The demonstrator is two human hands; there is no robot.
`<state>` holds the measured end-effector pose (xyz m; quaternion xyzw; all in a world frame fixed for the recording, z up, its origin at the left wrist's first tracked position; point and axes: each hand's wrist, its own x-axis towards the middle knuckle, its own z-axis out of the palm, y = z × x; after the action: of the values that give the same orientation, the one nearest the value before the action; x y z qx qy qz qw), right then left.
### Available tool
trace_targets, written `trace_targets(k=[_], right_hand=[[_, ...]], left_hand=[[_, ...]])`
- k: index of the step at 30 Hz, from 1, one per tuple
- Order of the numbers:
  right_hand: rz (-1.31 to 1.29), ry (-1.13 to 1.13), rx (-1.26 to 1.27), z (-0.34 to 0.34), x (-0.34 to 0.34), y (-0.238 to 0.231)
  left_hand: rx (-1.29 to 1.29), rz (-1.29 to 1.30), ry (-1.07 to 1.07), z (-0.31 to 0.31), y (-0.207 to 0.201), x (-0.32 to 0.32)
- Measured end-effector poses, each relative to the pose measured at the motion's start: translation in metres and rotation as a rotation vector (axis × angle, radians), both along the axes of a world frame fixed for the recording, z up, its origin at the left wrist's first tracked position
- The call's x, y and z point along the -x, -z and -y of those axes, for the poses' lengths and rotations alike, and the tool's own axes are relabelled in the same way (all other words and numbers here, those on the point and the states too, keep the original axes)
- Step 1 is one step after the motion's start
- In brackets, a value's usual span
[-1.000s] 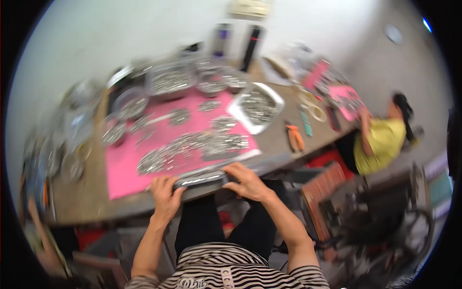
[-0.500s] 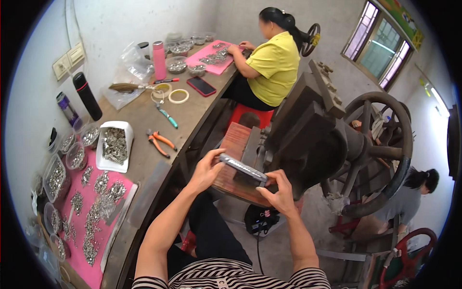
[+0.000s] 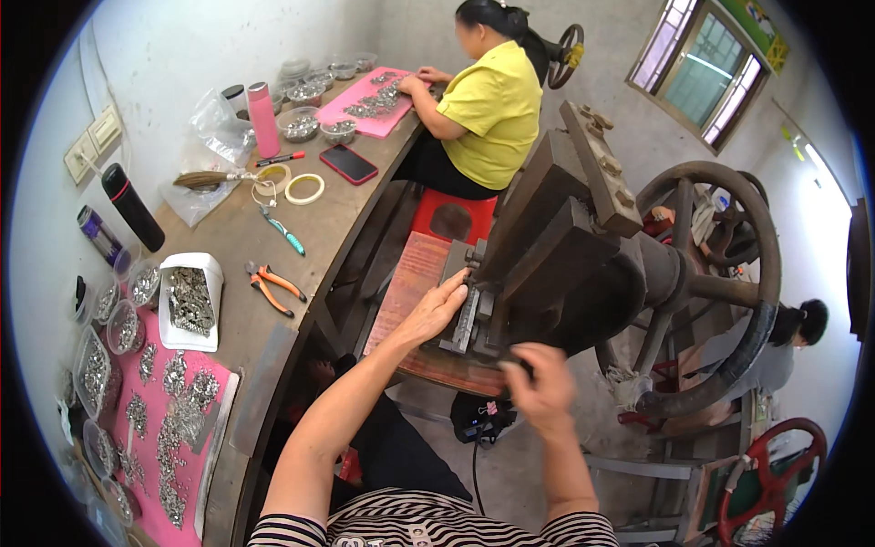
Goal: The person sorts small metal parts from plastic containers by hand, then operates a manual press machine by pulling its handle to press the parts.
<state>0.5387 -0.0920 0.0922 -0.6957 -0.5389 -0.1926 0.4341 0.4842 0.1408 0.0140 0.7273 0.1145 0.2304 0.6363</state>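
A narrow grey metal bar (image 3: 468, 317) with a row of small shiny pieces along its top lies in the fixture (image 3: 483, 333) of a heavy dark screw press (image 3: 583, 264). My left hand (image 3: 439, 312) rests along the bar's left side, its fingers stretched out toward the far end and touching it. Near the fixture's close right corner is my right hand (image 3: 544, 387), smeared by motion with curled fingers. A dark knob-like thing (image 3: 517, 366) shows at its thumb side; whether the hand grips it cannot be made out. Under the fixture is a reddish wooden board (image 3: 401, 296).
To the left, a workbench (image 3: 314, 219) carries a white tray (image 3: 211, 337) of metal parts, orange-handled pliers (image 3: 273, 289), tubs and a pink mat (image 3: 146, 433). The press's big handwheel (image 3: 770, 283) stands at right. A co-worker in yellow (image 3: 497, 118) sits ahead; another person (image 3: 756, 365) is at far right.
The bar, held up between both hands before, is now down in the press fixture and turned lengthwise. My left hand stays beside it; my right hand has come off it and moved nearer to me.
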Motion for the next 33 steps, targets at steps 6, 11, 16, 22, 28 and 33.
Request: trace_targets(k=[6,11,16,22,28,33], right_hand=[[0.189,0.706,-0.804,0.15,-0.036,-0.061],[-0.417,0.503,-0.598,0.149,-0.068,-0.01],[-0.445,0.466,-0.457,0.158,-0.061,-0.093],[-0.493,0.35,-0.077,0.159,-0.11,-0.226],[-0.533,0.272,-0.042,0.13,-0.136,-0.264],[-0.359,0.353,-0.378,0.165,-0.092,-0.144]], left_hand=[[-0.27,-0.04,0.163,0.017,0.006,0.048],[-0.384,-0.049,0.072,0.032,0.004,0.048],[-0.451,-0.069,0.015,0.032,0.008,0.046],[-0.566,-0.116,0.038,0.029,-0.005,0.023],[-0.578,-0.167,0.038,0.026,-0.007,0.01],[-0.603,-0.184,0.02,0.019,-0.007,0.006]])
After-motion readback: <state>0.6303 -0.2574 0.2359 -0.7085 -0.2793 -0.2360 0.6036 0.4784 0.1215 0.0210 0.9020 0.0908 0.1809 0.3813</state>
